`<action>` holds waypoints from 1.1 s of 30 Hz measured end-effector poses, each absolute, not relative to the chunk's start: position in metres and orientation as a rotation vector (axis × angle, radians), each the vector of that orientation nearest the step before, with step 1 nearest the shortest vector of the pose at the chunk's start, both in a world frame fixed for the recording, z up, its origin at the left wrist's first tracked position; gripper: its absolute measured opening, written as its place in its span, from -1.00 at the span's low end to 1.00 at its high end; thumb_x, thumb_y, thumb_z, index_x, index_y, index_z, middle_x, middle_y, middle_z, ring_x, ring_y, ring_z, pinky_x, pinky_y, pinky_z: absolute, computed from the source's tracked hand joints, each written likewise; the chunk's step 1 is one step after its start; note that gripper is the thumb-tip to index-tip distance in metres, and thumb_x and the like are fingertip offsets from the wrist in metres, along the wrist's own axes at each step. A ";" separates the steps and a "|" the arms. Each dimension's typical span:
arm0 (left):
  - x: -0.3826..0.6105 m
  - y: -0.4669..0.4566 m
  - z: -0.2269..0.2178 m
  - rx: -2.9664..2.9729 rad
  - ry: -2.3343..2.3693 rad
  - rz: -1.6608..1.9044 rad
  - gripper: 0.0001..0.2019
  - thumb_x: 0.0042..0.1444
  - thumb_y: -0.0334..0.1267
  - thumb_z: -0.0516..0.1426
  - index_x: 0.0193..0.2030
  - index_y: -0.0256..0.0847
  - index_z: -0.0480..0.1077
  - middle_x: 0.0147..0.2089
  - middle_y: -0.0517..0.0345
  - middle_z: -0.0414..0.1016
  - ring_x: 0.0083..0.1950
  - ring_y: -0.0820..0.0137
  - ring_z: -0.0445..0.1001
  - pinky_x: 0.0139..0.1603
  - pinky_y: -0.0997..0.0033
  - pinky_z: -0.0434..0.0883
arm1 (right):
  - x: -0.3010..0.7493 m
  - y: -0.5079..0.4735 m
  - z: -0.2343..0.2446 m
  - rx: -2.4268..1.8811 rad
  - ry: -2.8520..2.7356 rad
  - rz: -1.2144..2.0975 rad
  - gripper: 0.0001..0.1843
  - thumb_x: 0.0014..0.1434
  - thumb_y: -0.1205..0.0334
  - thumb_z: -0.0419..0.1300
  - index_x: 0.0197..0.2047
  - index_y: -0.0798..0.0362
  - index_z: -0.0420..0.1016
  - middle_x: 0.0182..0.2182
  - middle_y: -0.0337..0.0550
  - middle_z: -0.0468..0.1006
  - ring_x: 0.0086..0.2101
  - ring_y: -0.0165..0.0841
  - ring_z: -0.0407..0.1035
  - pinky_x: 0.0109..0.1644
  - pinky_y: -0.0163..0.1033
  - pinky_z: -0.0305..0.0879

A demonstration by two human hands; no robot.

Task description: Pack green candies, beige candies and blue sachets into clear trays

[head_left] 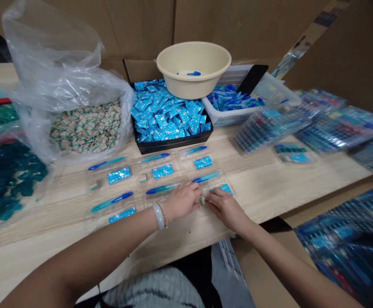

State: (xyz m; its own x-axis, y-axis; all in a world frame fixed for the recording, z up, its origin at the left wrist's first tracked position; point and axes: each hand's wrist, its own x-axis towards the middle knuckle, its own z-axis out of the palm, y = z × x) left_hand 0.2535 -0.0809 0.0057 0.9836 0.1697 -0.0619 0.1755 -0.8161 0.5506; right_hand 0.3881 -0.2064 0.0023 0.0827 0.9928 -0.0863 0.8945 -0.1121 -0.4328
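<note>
My left hand point(183, 200), with a pale bangle on the wrist, is over a clear plastic tray at the table's front. Its fingers are curled together; what they pinch, if anything, is hidden. My right hand point(227, 208) faces it with fingertips pinched at a small striped eraser point(202, 199). A blue packet point(224, 188) is partly behind the right hand. Just beyond my hands is a blue pen point(206, 177), and another blue pen point(162, 188) lies left of them. Several trays nearby hold a pen and a blue packet point(162, 171); some also show a striped eraser point(143, 177).
Behind stand a plastic bag of striped erasers point(86, 128), a black box of blue packets point(170, 115), a cream basin point(193, 64) and a white basket of pens point(231, 117). Filled clear packs point(263, 128) are stacked right; teal pieces point(9, 175) lie left.
</note>
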 end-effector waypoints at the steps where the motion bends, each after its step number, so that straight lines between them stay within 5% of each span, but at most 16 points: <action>1: 0.254 -0.081 0.006 2.549 0.242 -0.015 -0.84 0.03 -0.28 0.05 -0.20 -0.17 0.30 -0.16 0.09 0.29 -0.05 0.25 0.25 -0.10 0.24 0.25 | 0.387 -0.206 0.001 -2.102 -1.870 0.510 -0.81 0.13 0.36 -0.02 -0.40 0.10 0.40 -0.45 -0.12 0.34 -0.39 -0.36 0.26 -0.30 -0.26 0.18; 33: 0.258 -0.081 -0.011 2.612 0.212 0.082 -0.85 -0.03 -0.27 0.10 -0.31 -0.27 0.30 -0.22 0.07 0.33 -0.15 0.33 0.29 -0.14 0.34 0.27 | 0.383 -0.175 0.013 -1.967 -2.907 0.300 -0.80 0.10 0.42 0.00 -0.31 0.17 0.44 -0.33 0.05 0.42 -0.29 -0.23 0.32 -0.30 -0.19 0.22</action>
